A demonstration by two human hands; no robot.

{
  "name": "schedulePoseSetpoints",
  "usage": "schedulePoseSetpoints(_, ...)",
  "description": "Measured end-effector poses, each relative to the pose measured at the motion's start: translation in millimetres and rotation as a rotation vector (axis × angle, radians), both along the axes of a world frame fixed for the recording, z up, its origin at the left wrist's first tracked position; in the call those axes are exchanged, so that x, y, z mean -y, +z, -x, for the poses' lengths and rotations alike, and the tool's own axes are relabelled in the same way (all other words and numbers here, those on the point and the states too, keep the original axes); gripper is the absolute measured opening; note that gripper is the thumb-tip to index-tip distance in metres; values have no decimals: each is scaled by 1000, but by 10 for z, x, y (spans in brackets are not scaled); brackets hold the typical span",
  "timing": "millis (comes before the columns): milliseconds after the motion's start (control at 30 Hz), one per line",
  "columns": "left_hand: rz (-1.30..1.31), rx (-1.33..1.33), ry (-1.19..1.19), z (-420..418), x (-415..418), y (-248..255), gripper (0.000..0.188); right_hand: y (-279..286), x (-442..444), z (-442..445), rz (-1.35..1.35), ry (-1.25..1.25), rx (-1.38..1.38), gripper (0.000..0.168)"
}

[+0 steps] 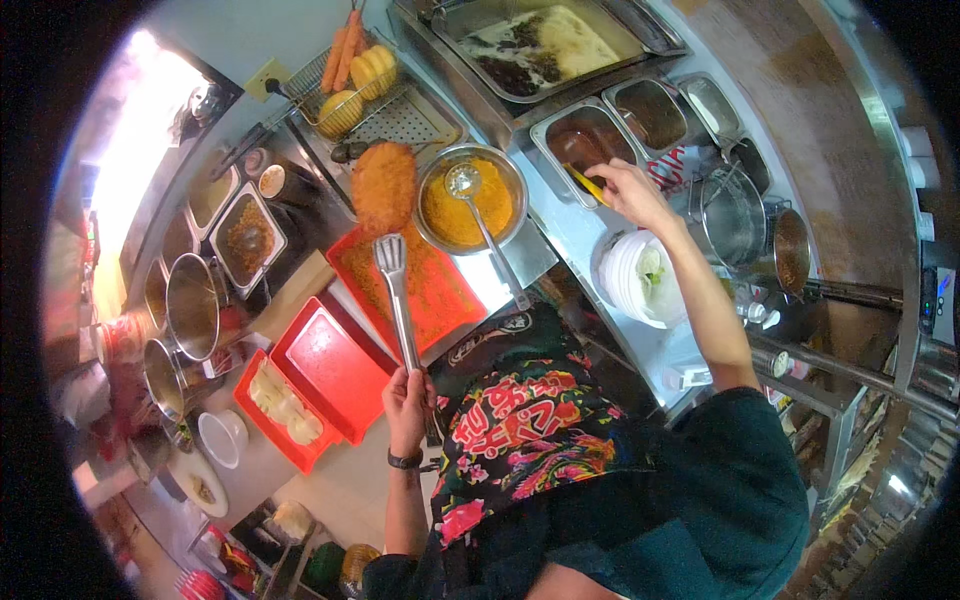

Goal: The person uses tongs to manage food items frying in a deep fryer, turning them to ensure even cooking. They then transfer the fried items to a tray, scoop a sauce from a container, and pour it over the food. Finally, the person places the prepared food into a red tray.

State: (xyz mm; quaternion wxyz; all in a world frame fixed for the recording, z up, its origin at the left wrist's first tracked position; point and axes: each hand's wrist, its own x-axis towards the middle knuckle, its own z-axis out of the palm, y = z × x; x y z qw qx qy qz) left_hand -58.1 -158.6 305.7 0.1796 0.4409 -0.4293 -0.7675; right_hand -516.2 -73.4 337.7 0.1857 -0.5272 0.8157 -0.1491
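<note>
My left hand (406, 409) grips the handle end of steel tongs (401, 307), a dark watch strap at the wrist. The slotted head of the tongs is at the lower edge of a large breaded cutlet (384, 187); whether they touch, I cannot tell. Beneath the tongs lies an orange-red tray (442, 300) strewn with crumbs. My right hand (630, 195) pinches a thin yellow object (585, 184) over the rim of a steel pan (555, 150) of brown sauce. A steel bowl (517, 221) of orange-yellow crumbs holds a perforated ladle (484, 225).
A fryer (540, 45) with foaming oil stands at the top. Orange sticks and yellow rounds fill a wire basket (352, 112). White tubs (626, 277) sit under my right forearm. Left are a red tray (334, 360), a smaller tray (304, 454) with pale pieces, and steel pots (193, 306).
</note>
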Motion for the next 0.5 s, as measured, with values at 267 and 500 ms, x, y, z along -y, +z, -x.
schedulePoseSetpoints(267, 51, -8, -206, 349, 88, 293, 19, 101, -102, 199, -155, 281, 24, 37)
schedulePoseSetpoints(500, 45, -8, -378, 925, 290, 368, 20, -299, 139, 316, 348, 5, 69, 23)
